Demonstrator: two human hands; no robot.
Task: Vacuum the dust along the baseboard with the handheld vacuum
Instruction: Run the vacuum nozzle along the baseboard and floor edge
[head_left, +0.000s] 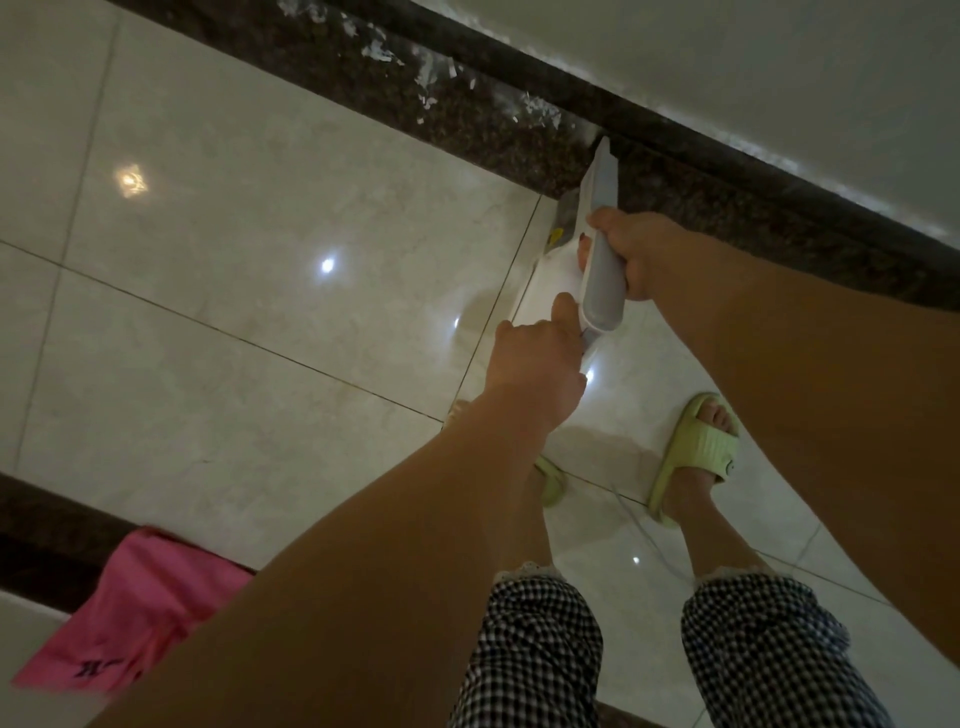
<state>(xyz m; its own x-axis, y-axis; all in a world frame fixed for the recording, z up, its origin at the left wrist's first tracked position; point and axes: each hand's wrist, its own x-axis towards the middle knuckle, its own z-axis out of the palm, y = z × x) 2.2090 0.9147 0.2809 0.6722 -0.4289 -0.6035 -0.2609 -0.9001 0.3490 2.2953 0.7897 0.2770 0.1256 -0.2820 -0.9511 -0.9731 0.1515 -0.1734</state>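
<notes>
Both bare forearms fill the near view, reaching down to the handheld vacuum (597, 244), which is angled nose-first at the dark speckled baseboard (519, 130). Its narrow nozzle tip touches or nearly touches the stone just below the wall, at the right-hand end of a scatter of white paper-like scraps (436, 83) and dust strung along the ledge to the left. That tilt looks chosen to put the suction mouth right at the debris line.

As for the grip, the right hand (644, 254) has its fingers curled fully round the grey handle, carrying and steering the machine. The left hand (537, 364) is at the rear end of the body, fingers bent against it, seemingly steadying it or working a control; whether it truly clasps the casing cannot be told.

Most of the scraps lie untouched to the left, so the job seems barely begun.

Below the vacuum, pale glossy floor tiles (260, 234) reflect ceiling lights. Two feet in light green slippers (696, 452) stand close to the wall, checked trousers (769, 649) above them, and a thin white cord (649, 540) trails between. A pink cloth (135, 608) lies at lower left.
</notes>
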